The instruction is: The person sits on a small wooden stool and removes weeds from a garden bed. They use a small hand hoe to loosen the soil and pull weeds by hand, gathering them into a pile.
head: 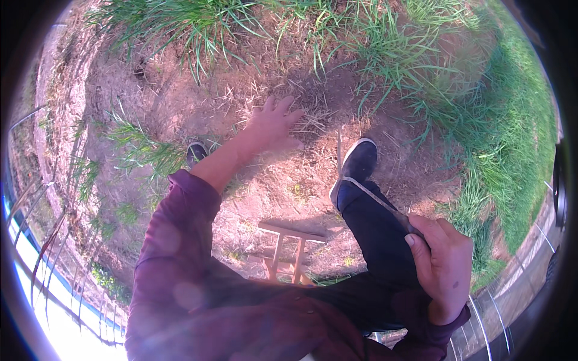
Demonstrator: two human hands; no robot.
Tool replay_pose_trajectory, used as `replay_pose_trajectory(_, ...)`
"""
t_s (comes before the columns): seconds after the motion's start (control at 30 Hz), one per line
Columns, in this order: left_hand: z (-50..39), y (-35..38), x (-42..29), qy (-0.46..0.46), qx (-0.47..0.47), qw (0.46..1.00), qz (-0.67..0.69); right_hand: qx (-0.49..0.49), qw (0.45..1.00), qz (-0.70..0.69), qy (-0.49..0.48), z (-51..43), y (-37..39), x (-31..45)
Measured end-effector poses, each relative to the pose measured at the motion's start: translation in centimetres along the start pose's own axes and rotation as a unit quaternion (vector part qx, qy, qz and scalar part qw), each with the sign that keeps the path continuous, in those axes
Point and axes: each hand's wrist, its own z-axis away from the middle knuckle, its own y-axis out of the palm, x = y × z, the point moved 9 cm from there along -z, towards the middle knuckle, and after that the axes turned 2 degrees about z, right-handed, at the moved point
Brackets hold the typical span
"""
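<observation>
My right hand [445,257] is closed around the handle of a sickle [368,192], whose thin shaft runs up and left past my right shoe and bends towards the soil. Over bare ground strewn with dry straw [316,113], my left hand [275,124] is stretched out with its fingers spread and nothing in it. Green grass blades [388,63] stand beyond both hands.
A small wooden stool [291,232] is on the soil between my legs. My right shoe [361,158] and left shoe [196,152] rest on the ground. A grass tuft [140,144] grows at the left, and dense grass [510,149] lines the right. Thin curved rods [481,320] show at lower right.
</observation>
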Motion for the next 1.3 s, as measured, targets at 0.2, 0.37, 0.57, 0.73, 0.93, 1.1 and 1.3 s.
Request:
replay_pose_trajectory(0.2,2.9,5.1,-2.9,0.014,-0.092,0.988,-0.121,-0.009,1.000,0.010,-0.019,0.0,-0.3,0.5)
replay_pose_trajectory(0.37,2.0,5.9,-1.3,0.013,-0.213,0.970,-0.118,-0.012,0.999,0.016,-0.037,-0.7,-0.2,1.3)
replay_pose_trajectory(0.57,-0.9,1.4,-0.5,0.057,-0.056,0.997,-0.005,-0.012,0.998,-0.005,-0.066,-0.3,0.4,1.8)
replay_pose_trajectory(0.73,-0.3,-0.3,1.2,0.036,-0.069,0.989,0.125,0.101,0.992,0.071,-0.017,-1.6,1.3,1.6)
replay_pose_trajectory(0.93,1.1,-3.2,1.6,0.060,-0.095,0.979,0.169,0.112,0.987,0.110,-0.017,-3.6,1.5,2.4)
replay_pose_trajectory(1.1,4.7,-6.6,5.6,0.066,-0.128,0.978,0.151,0.132,0.988,0.080,0.019,-5.9,1.6,2.9)
replay_pose_trajectory(1.3,19.5,-16.7,27.0,-0.124,-0.184,0.974,0.041,0.107,0.990,0.089,0.006,-8.1,1.2,3.0)
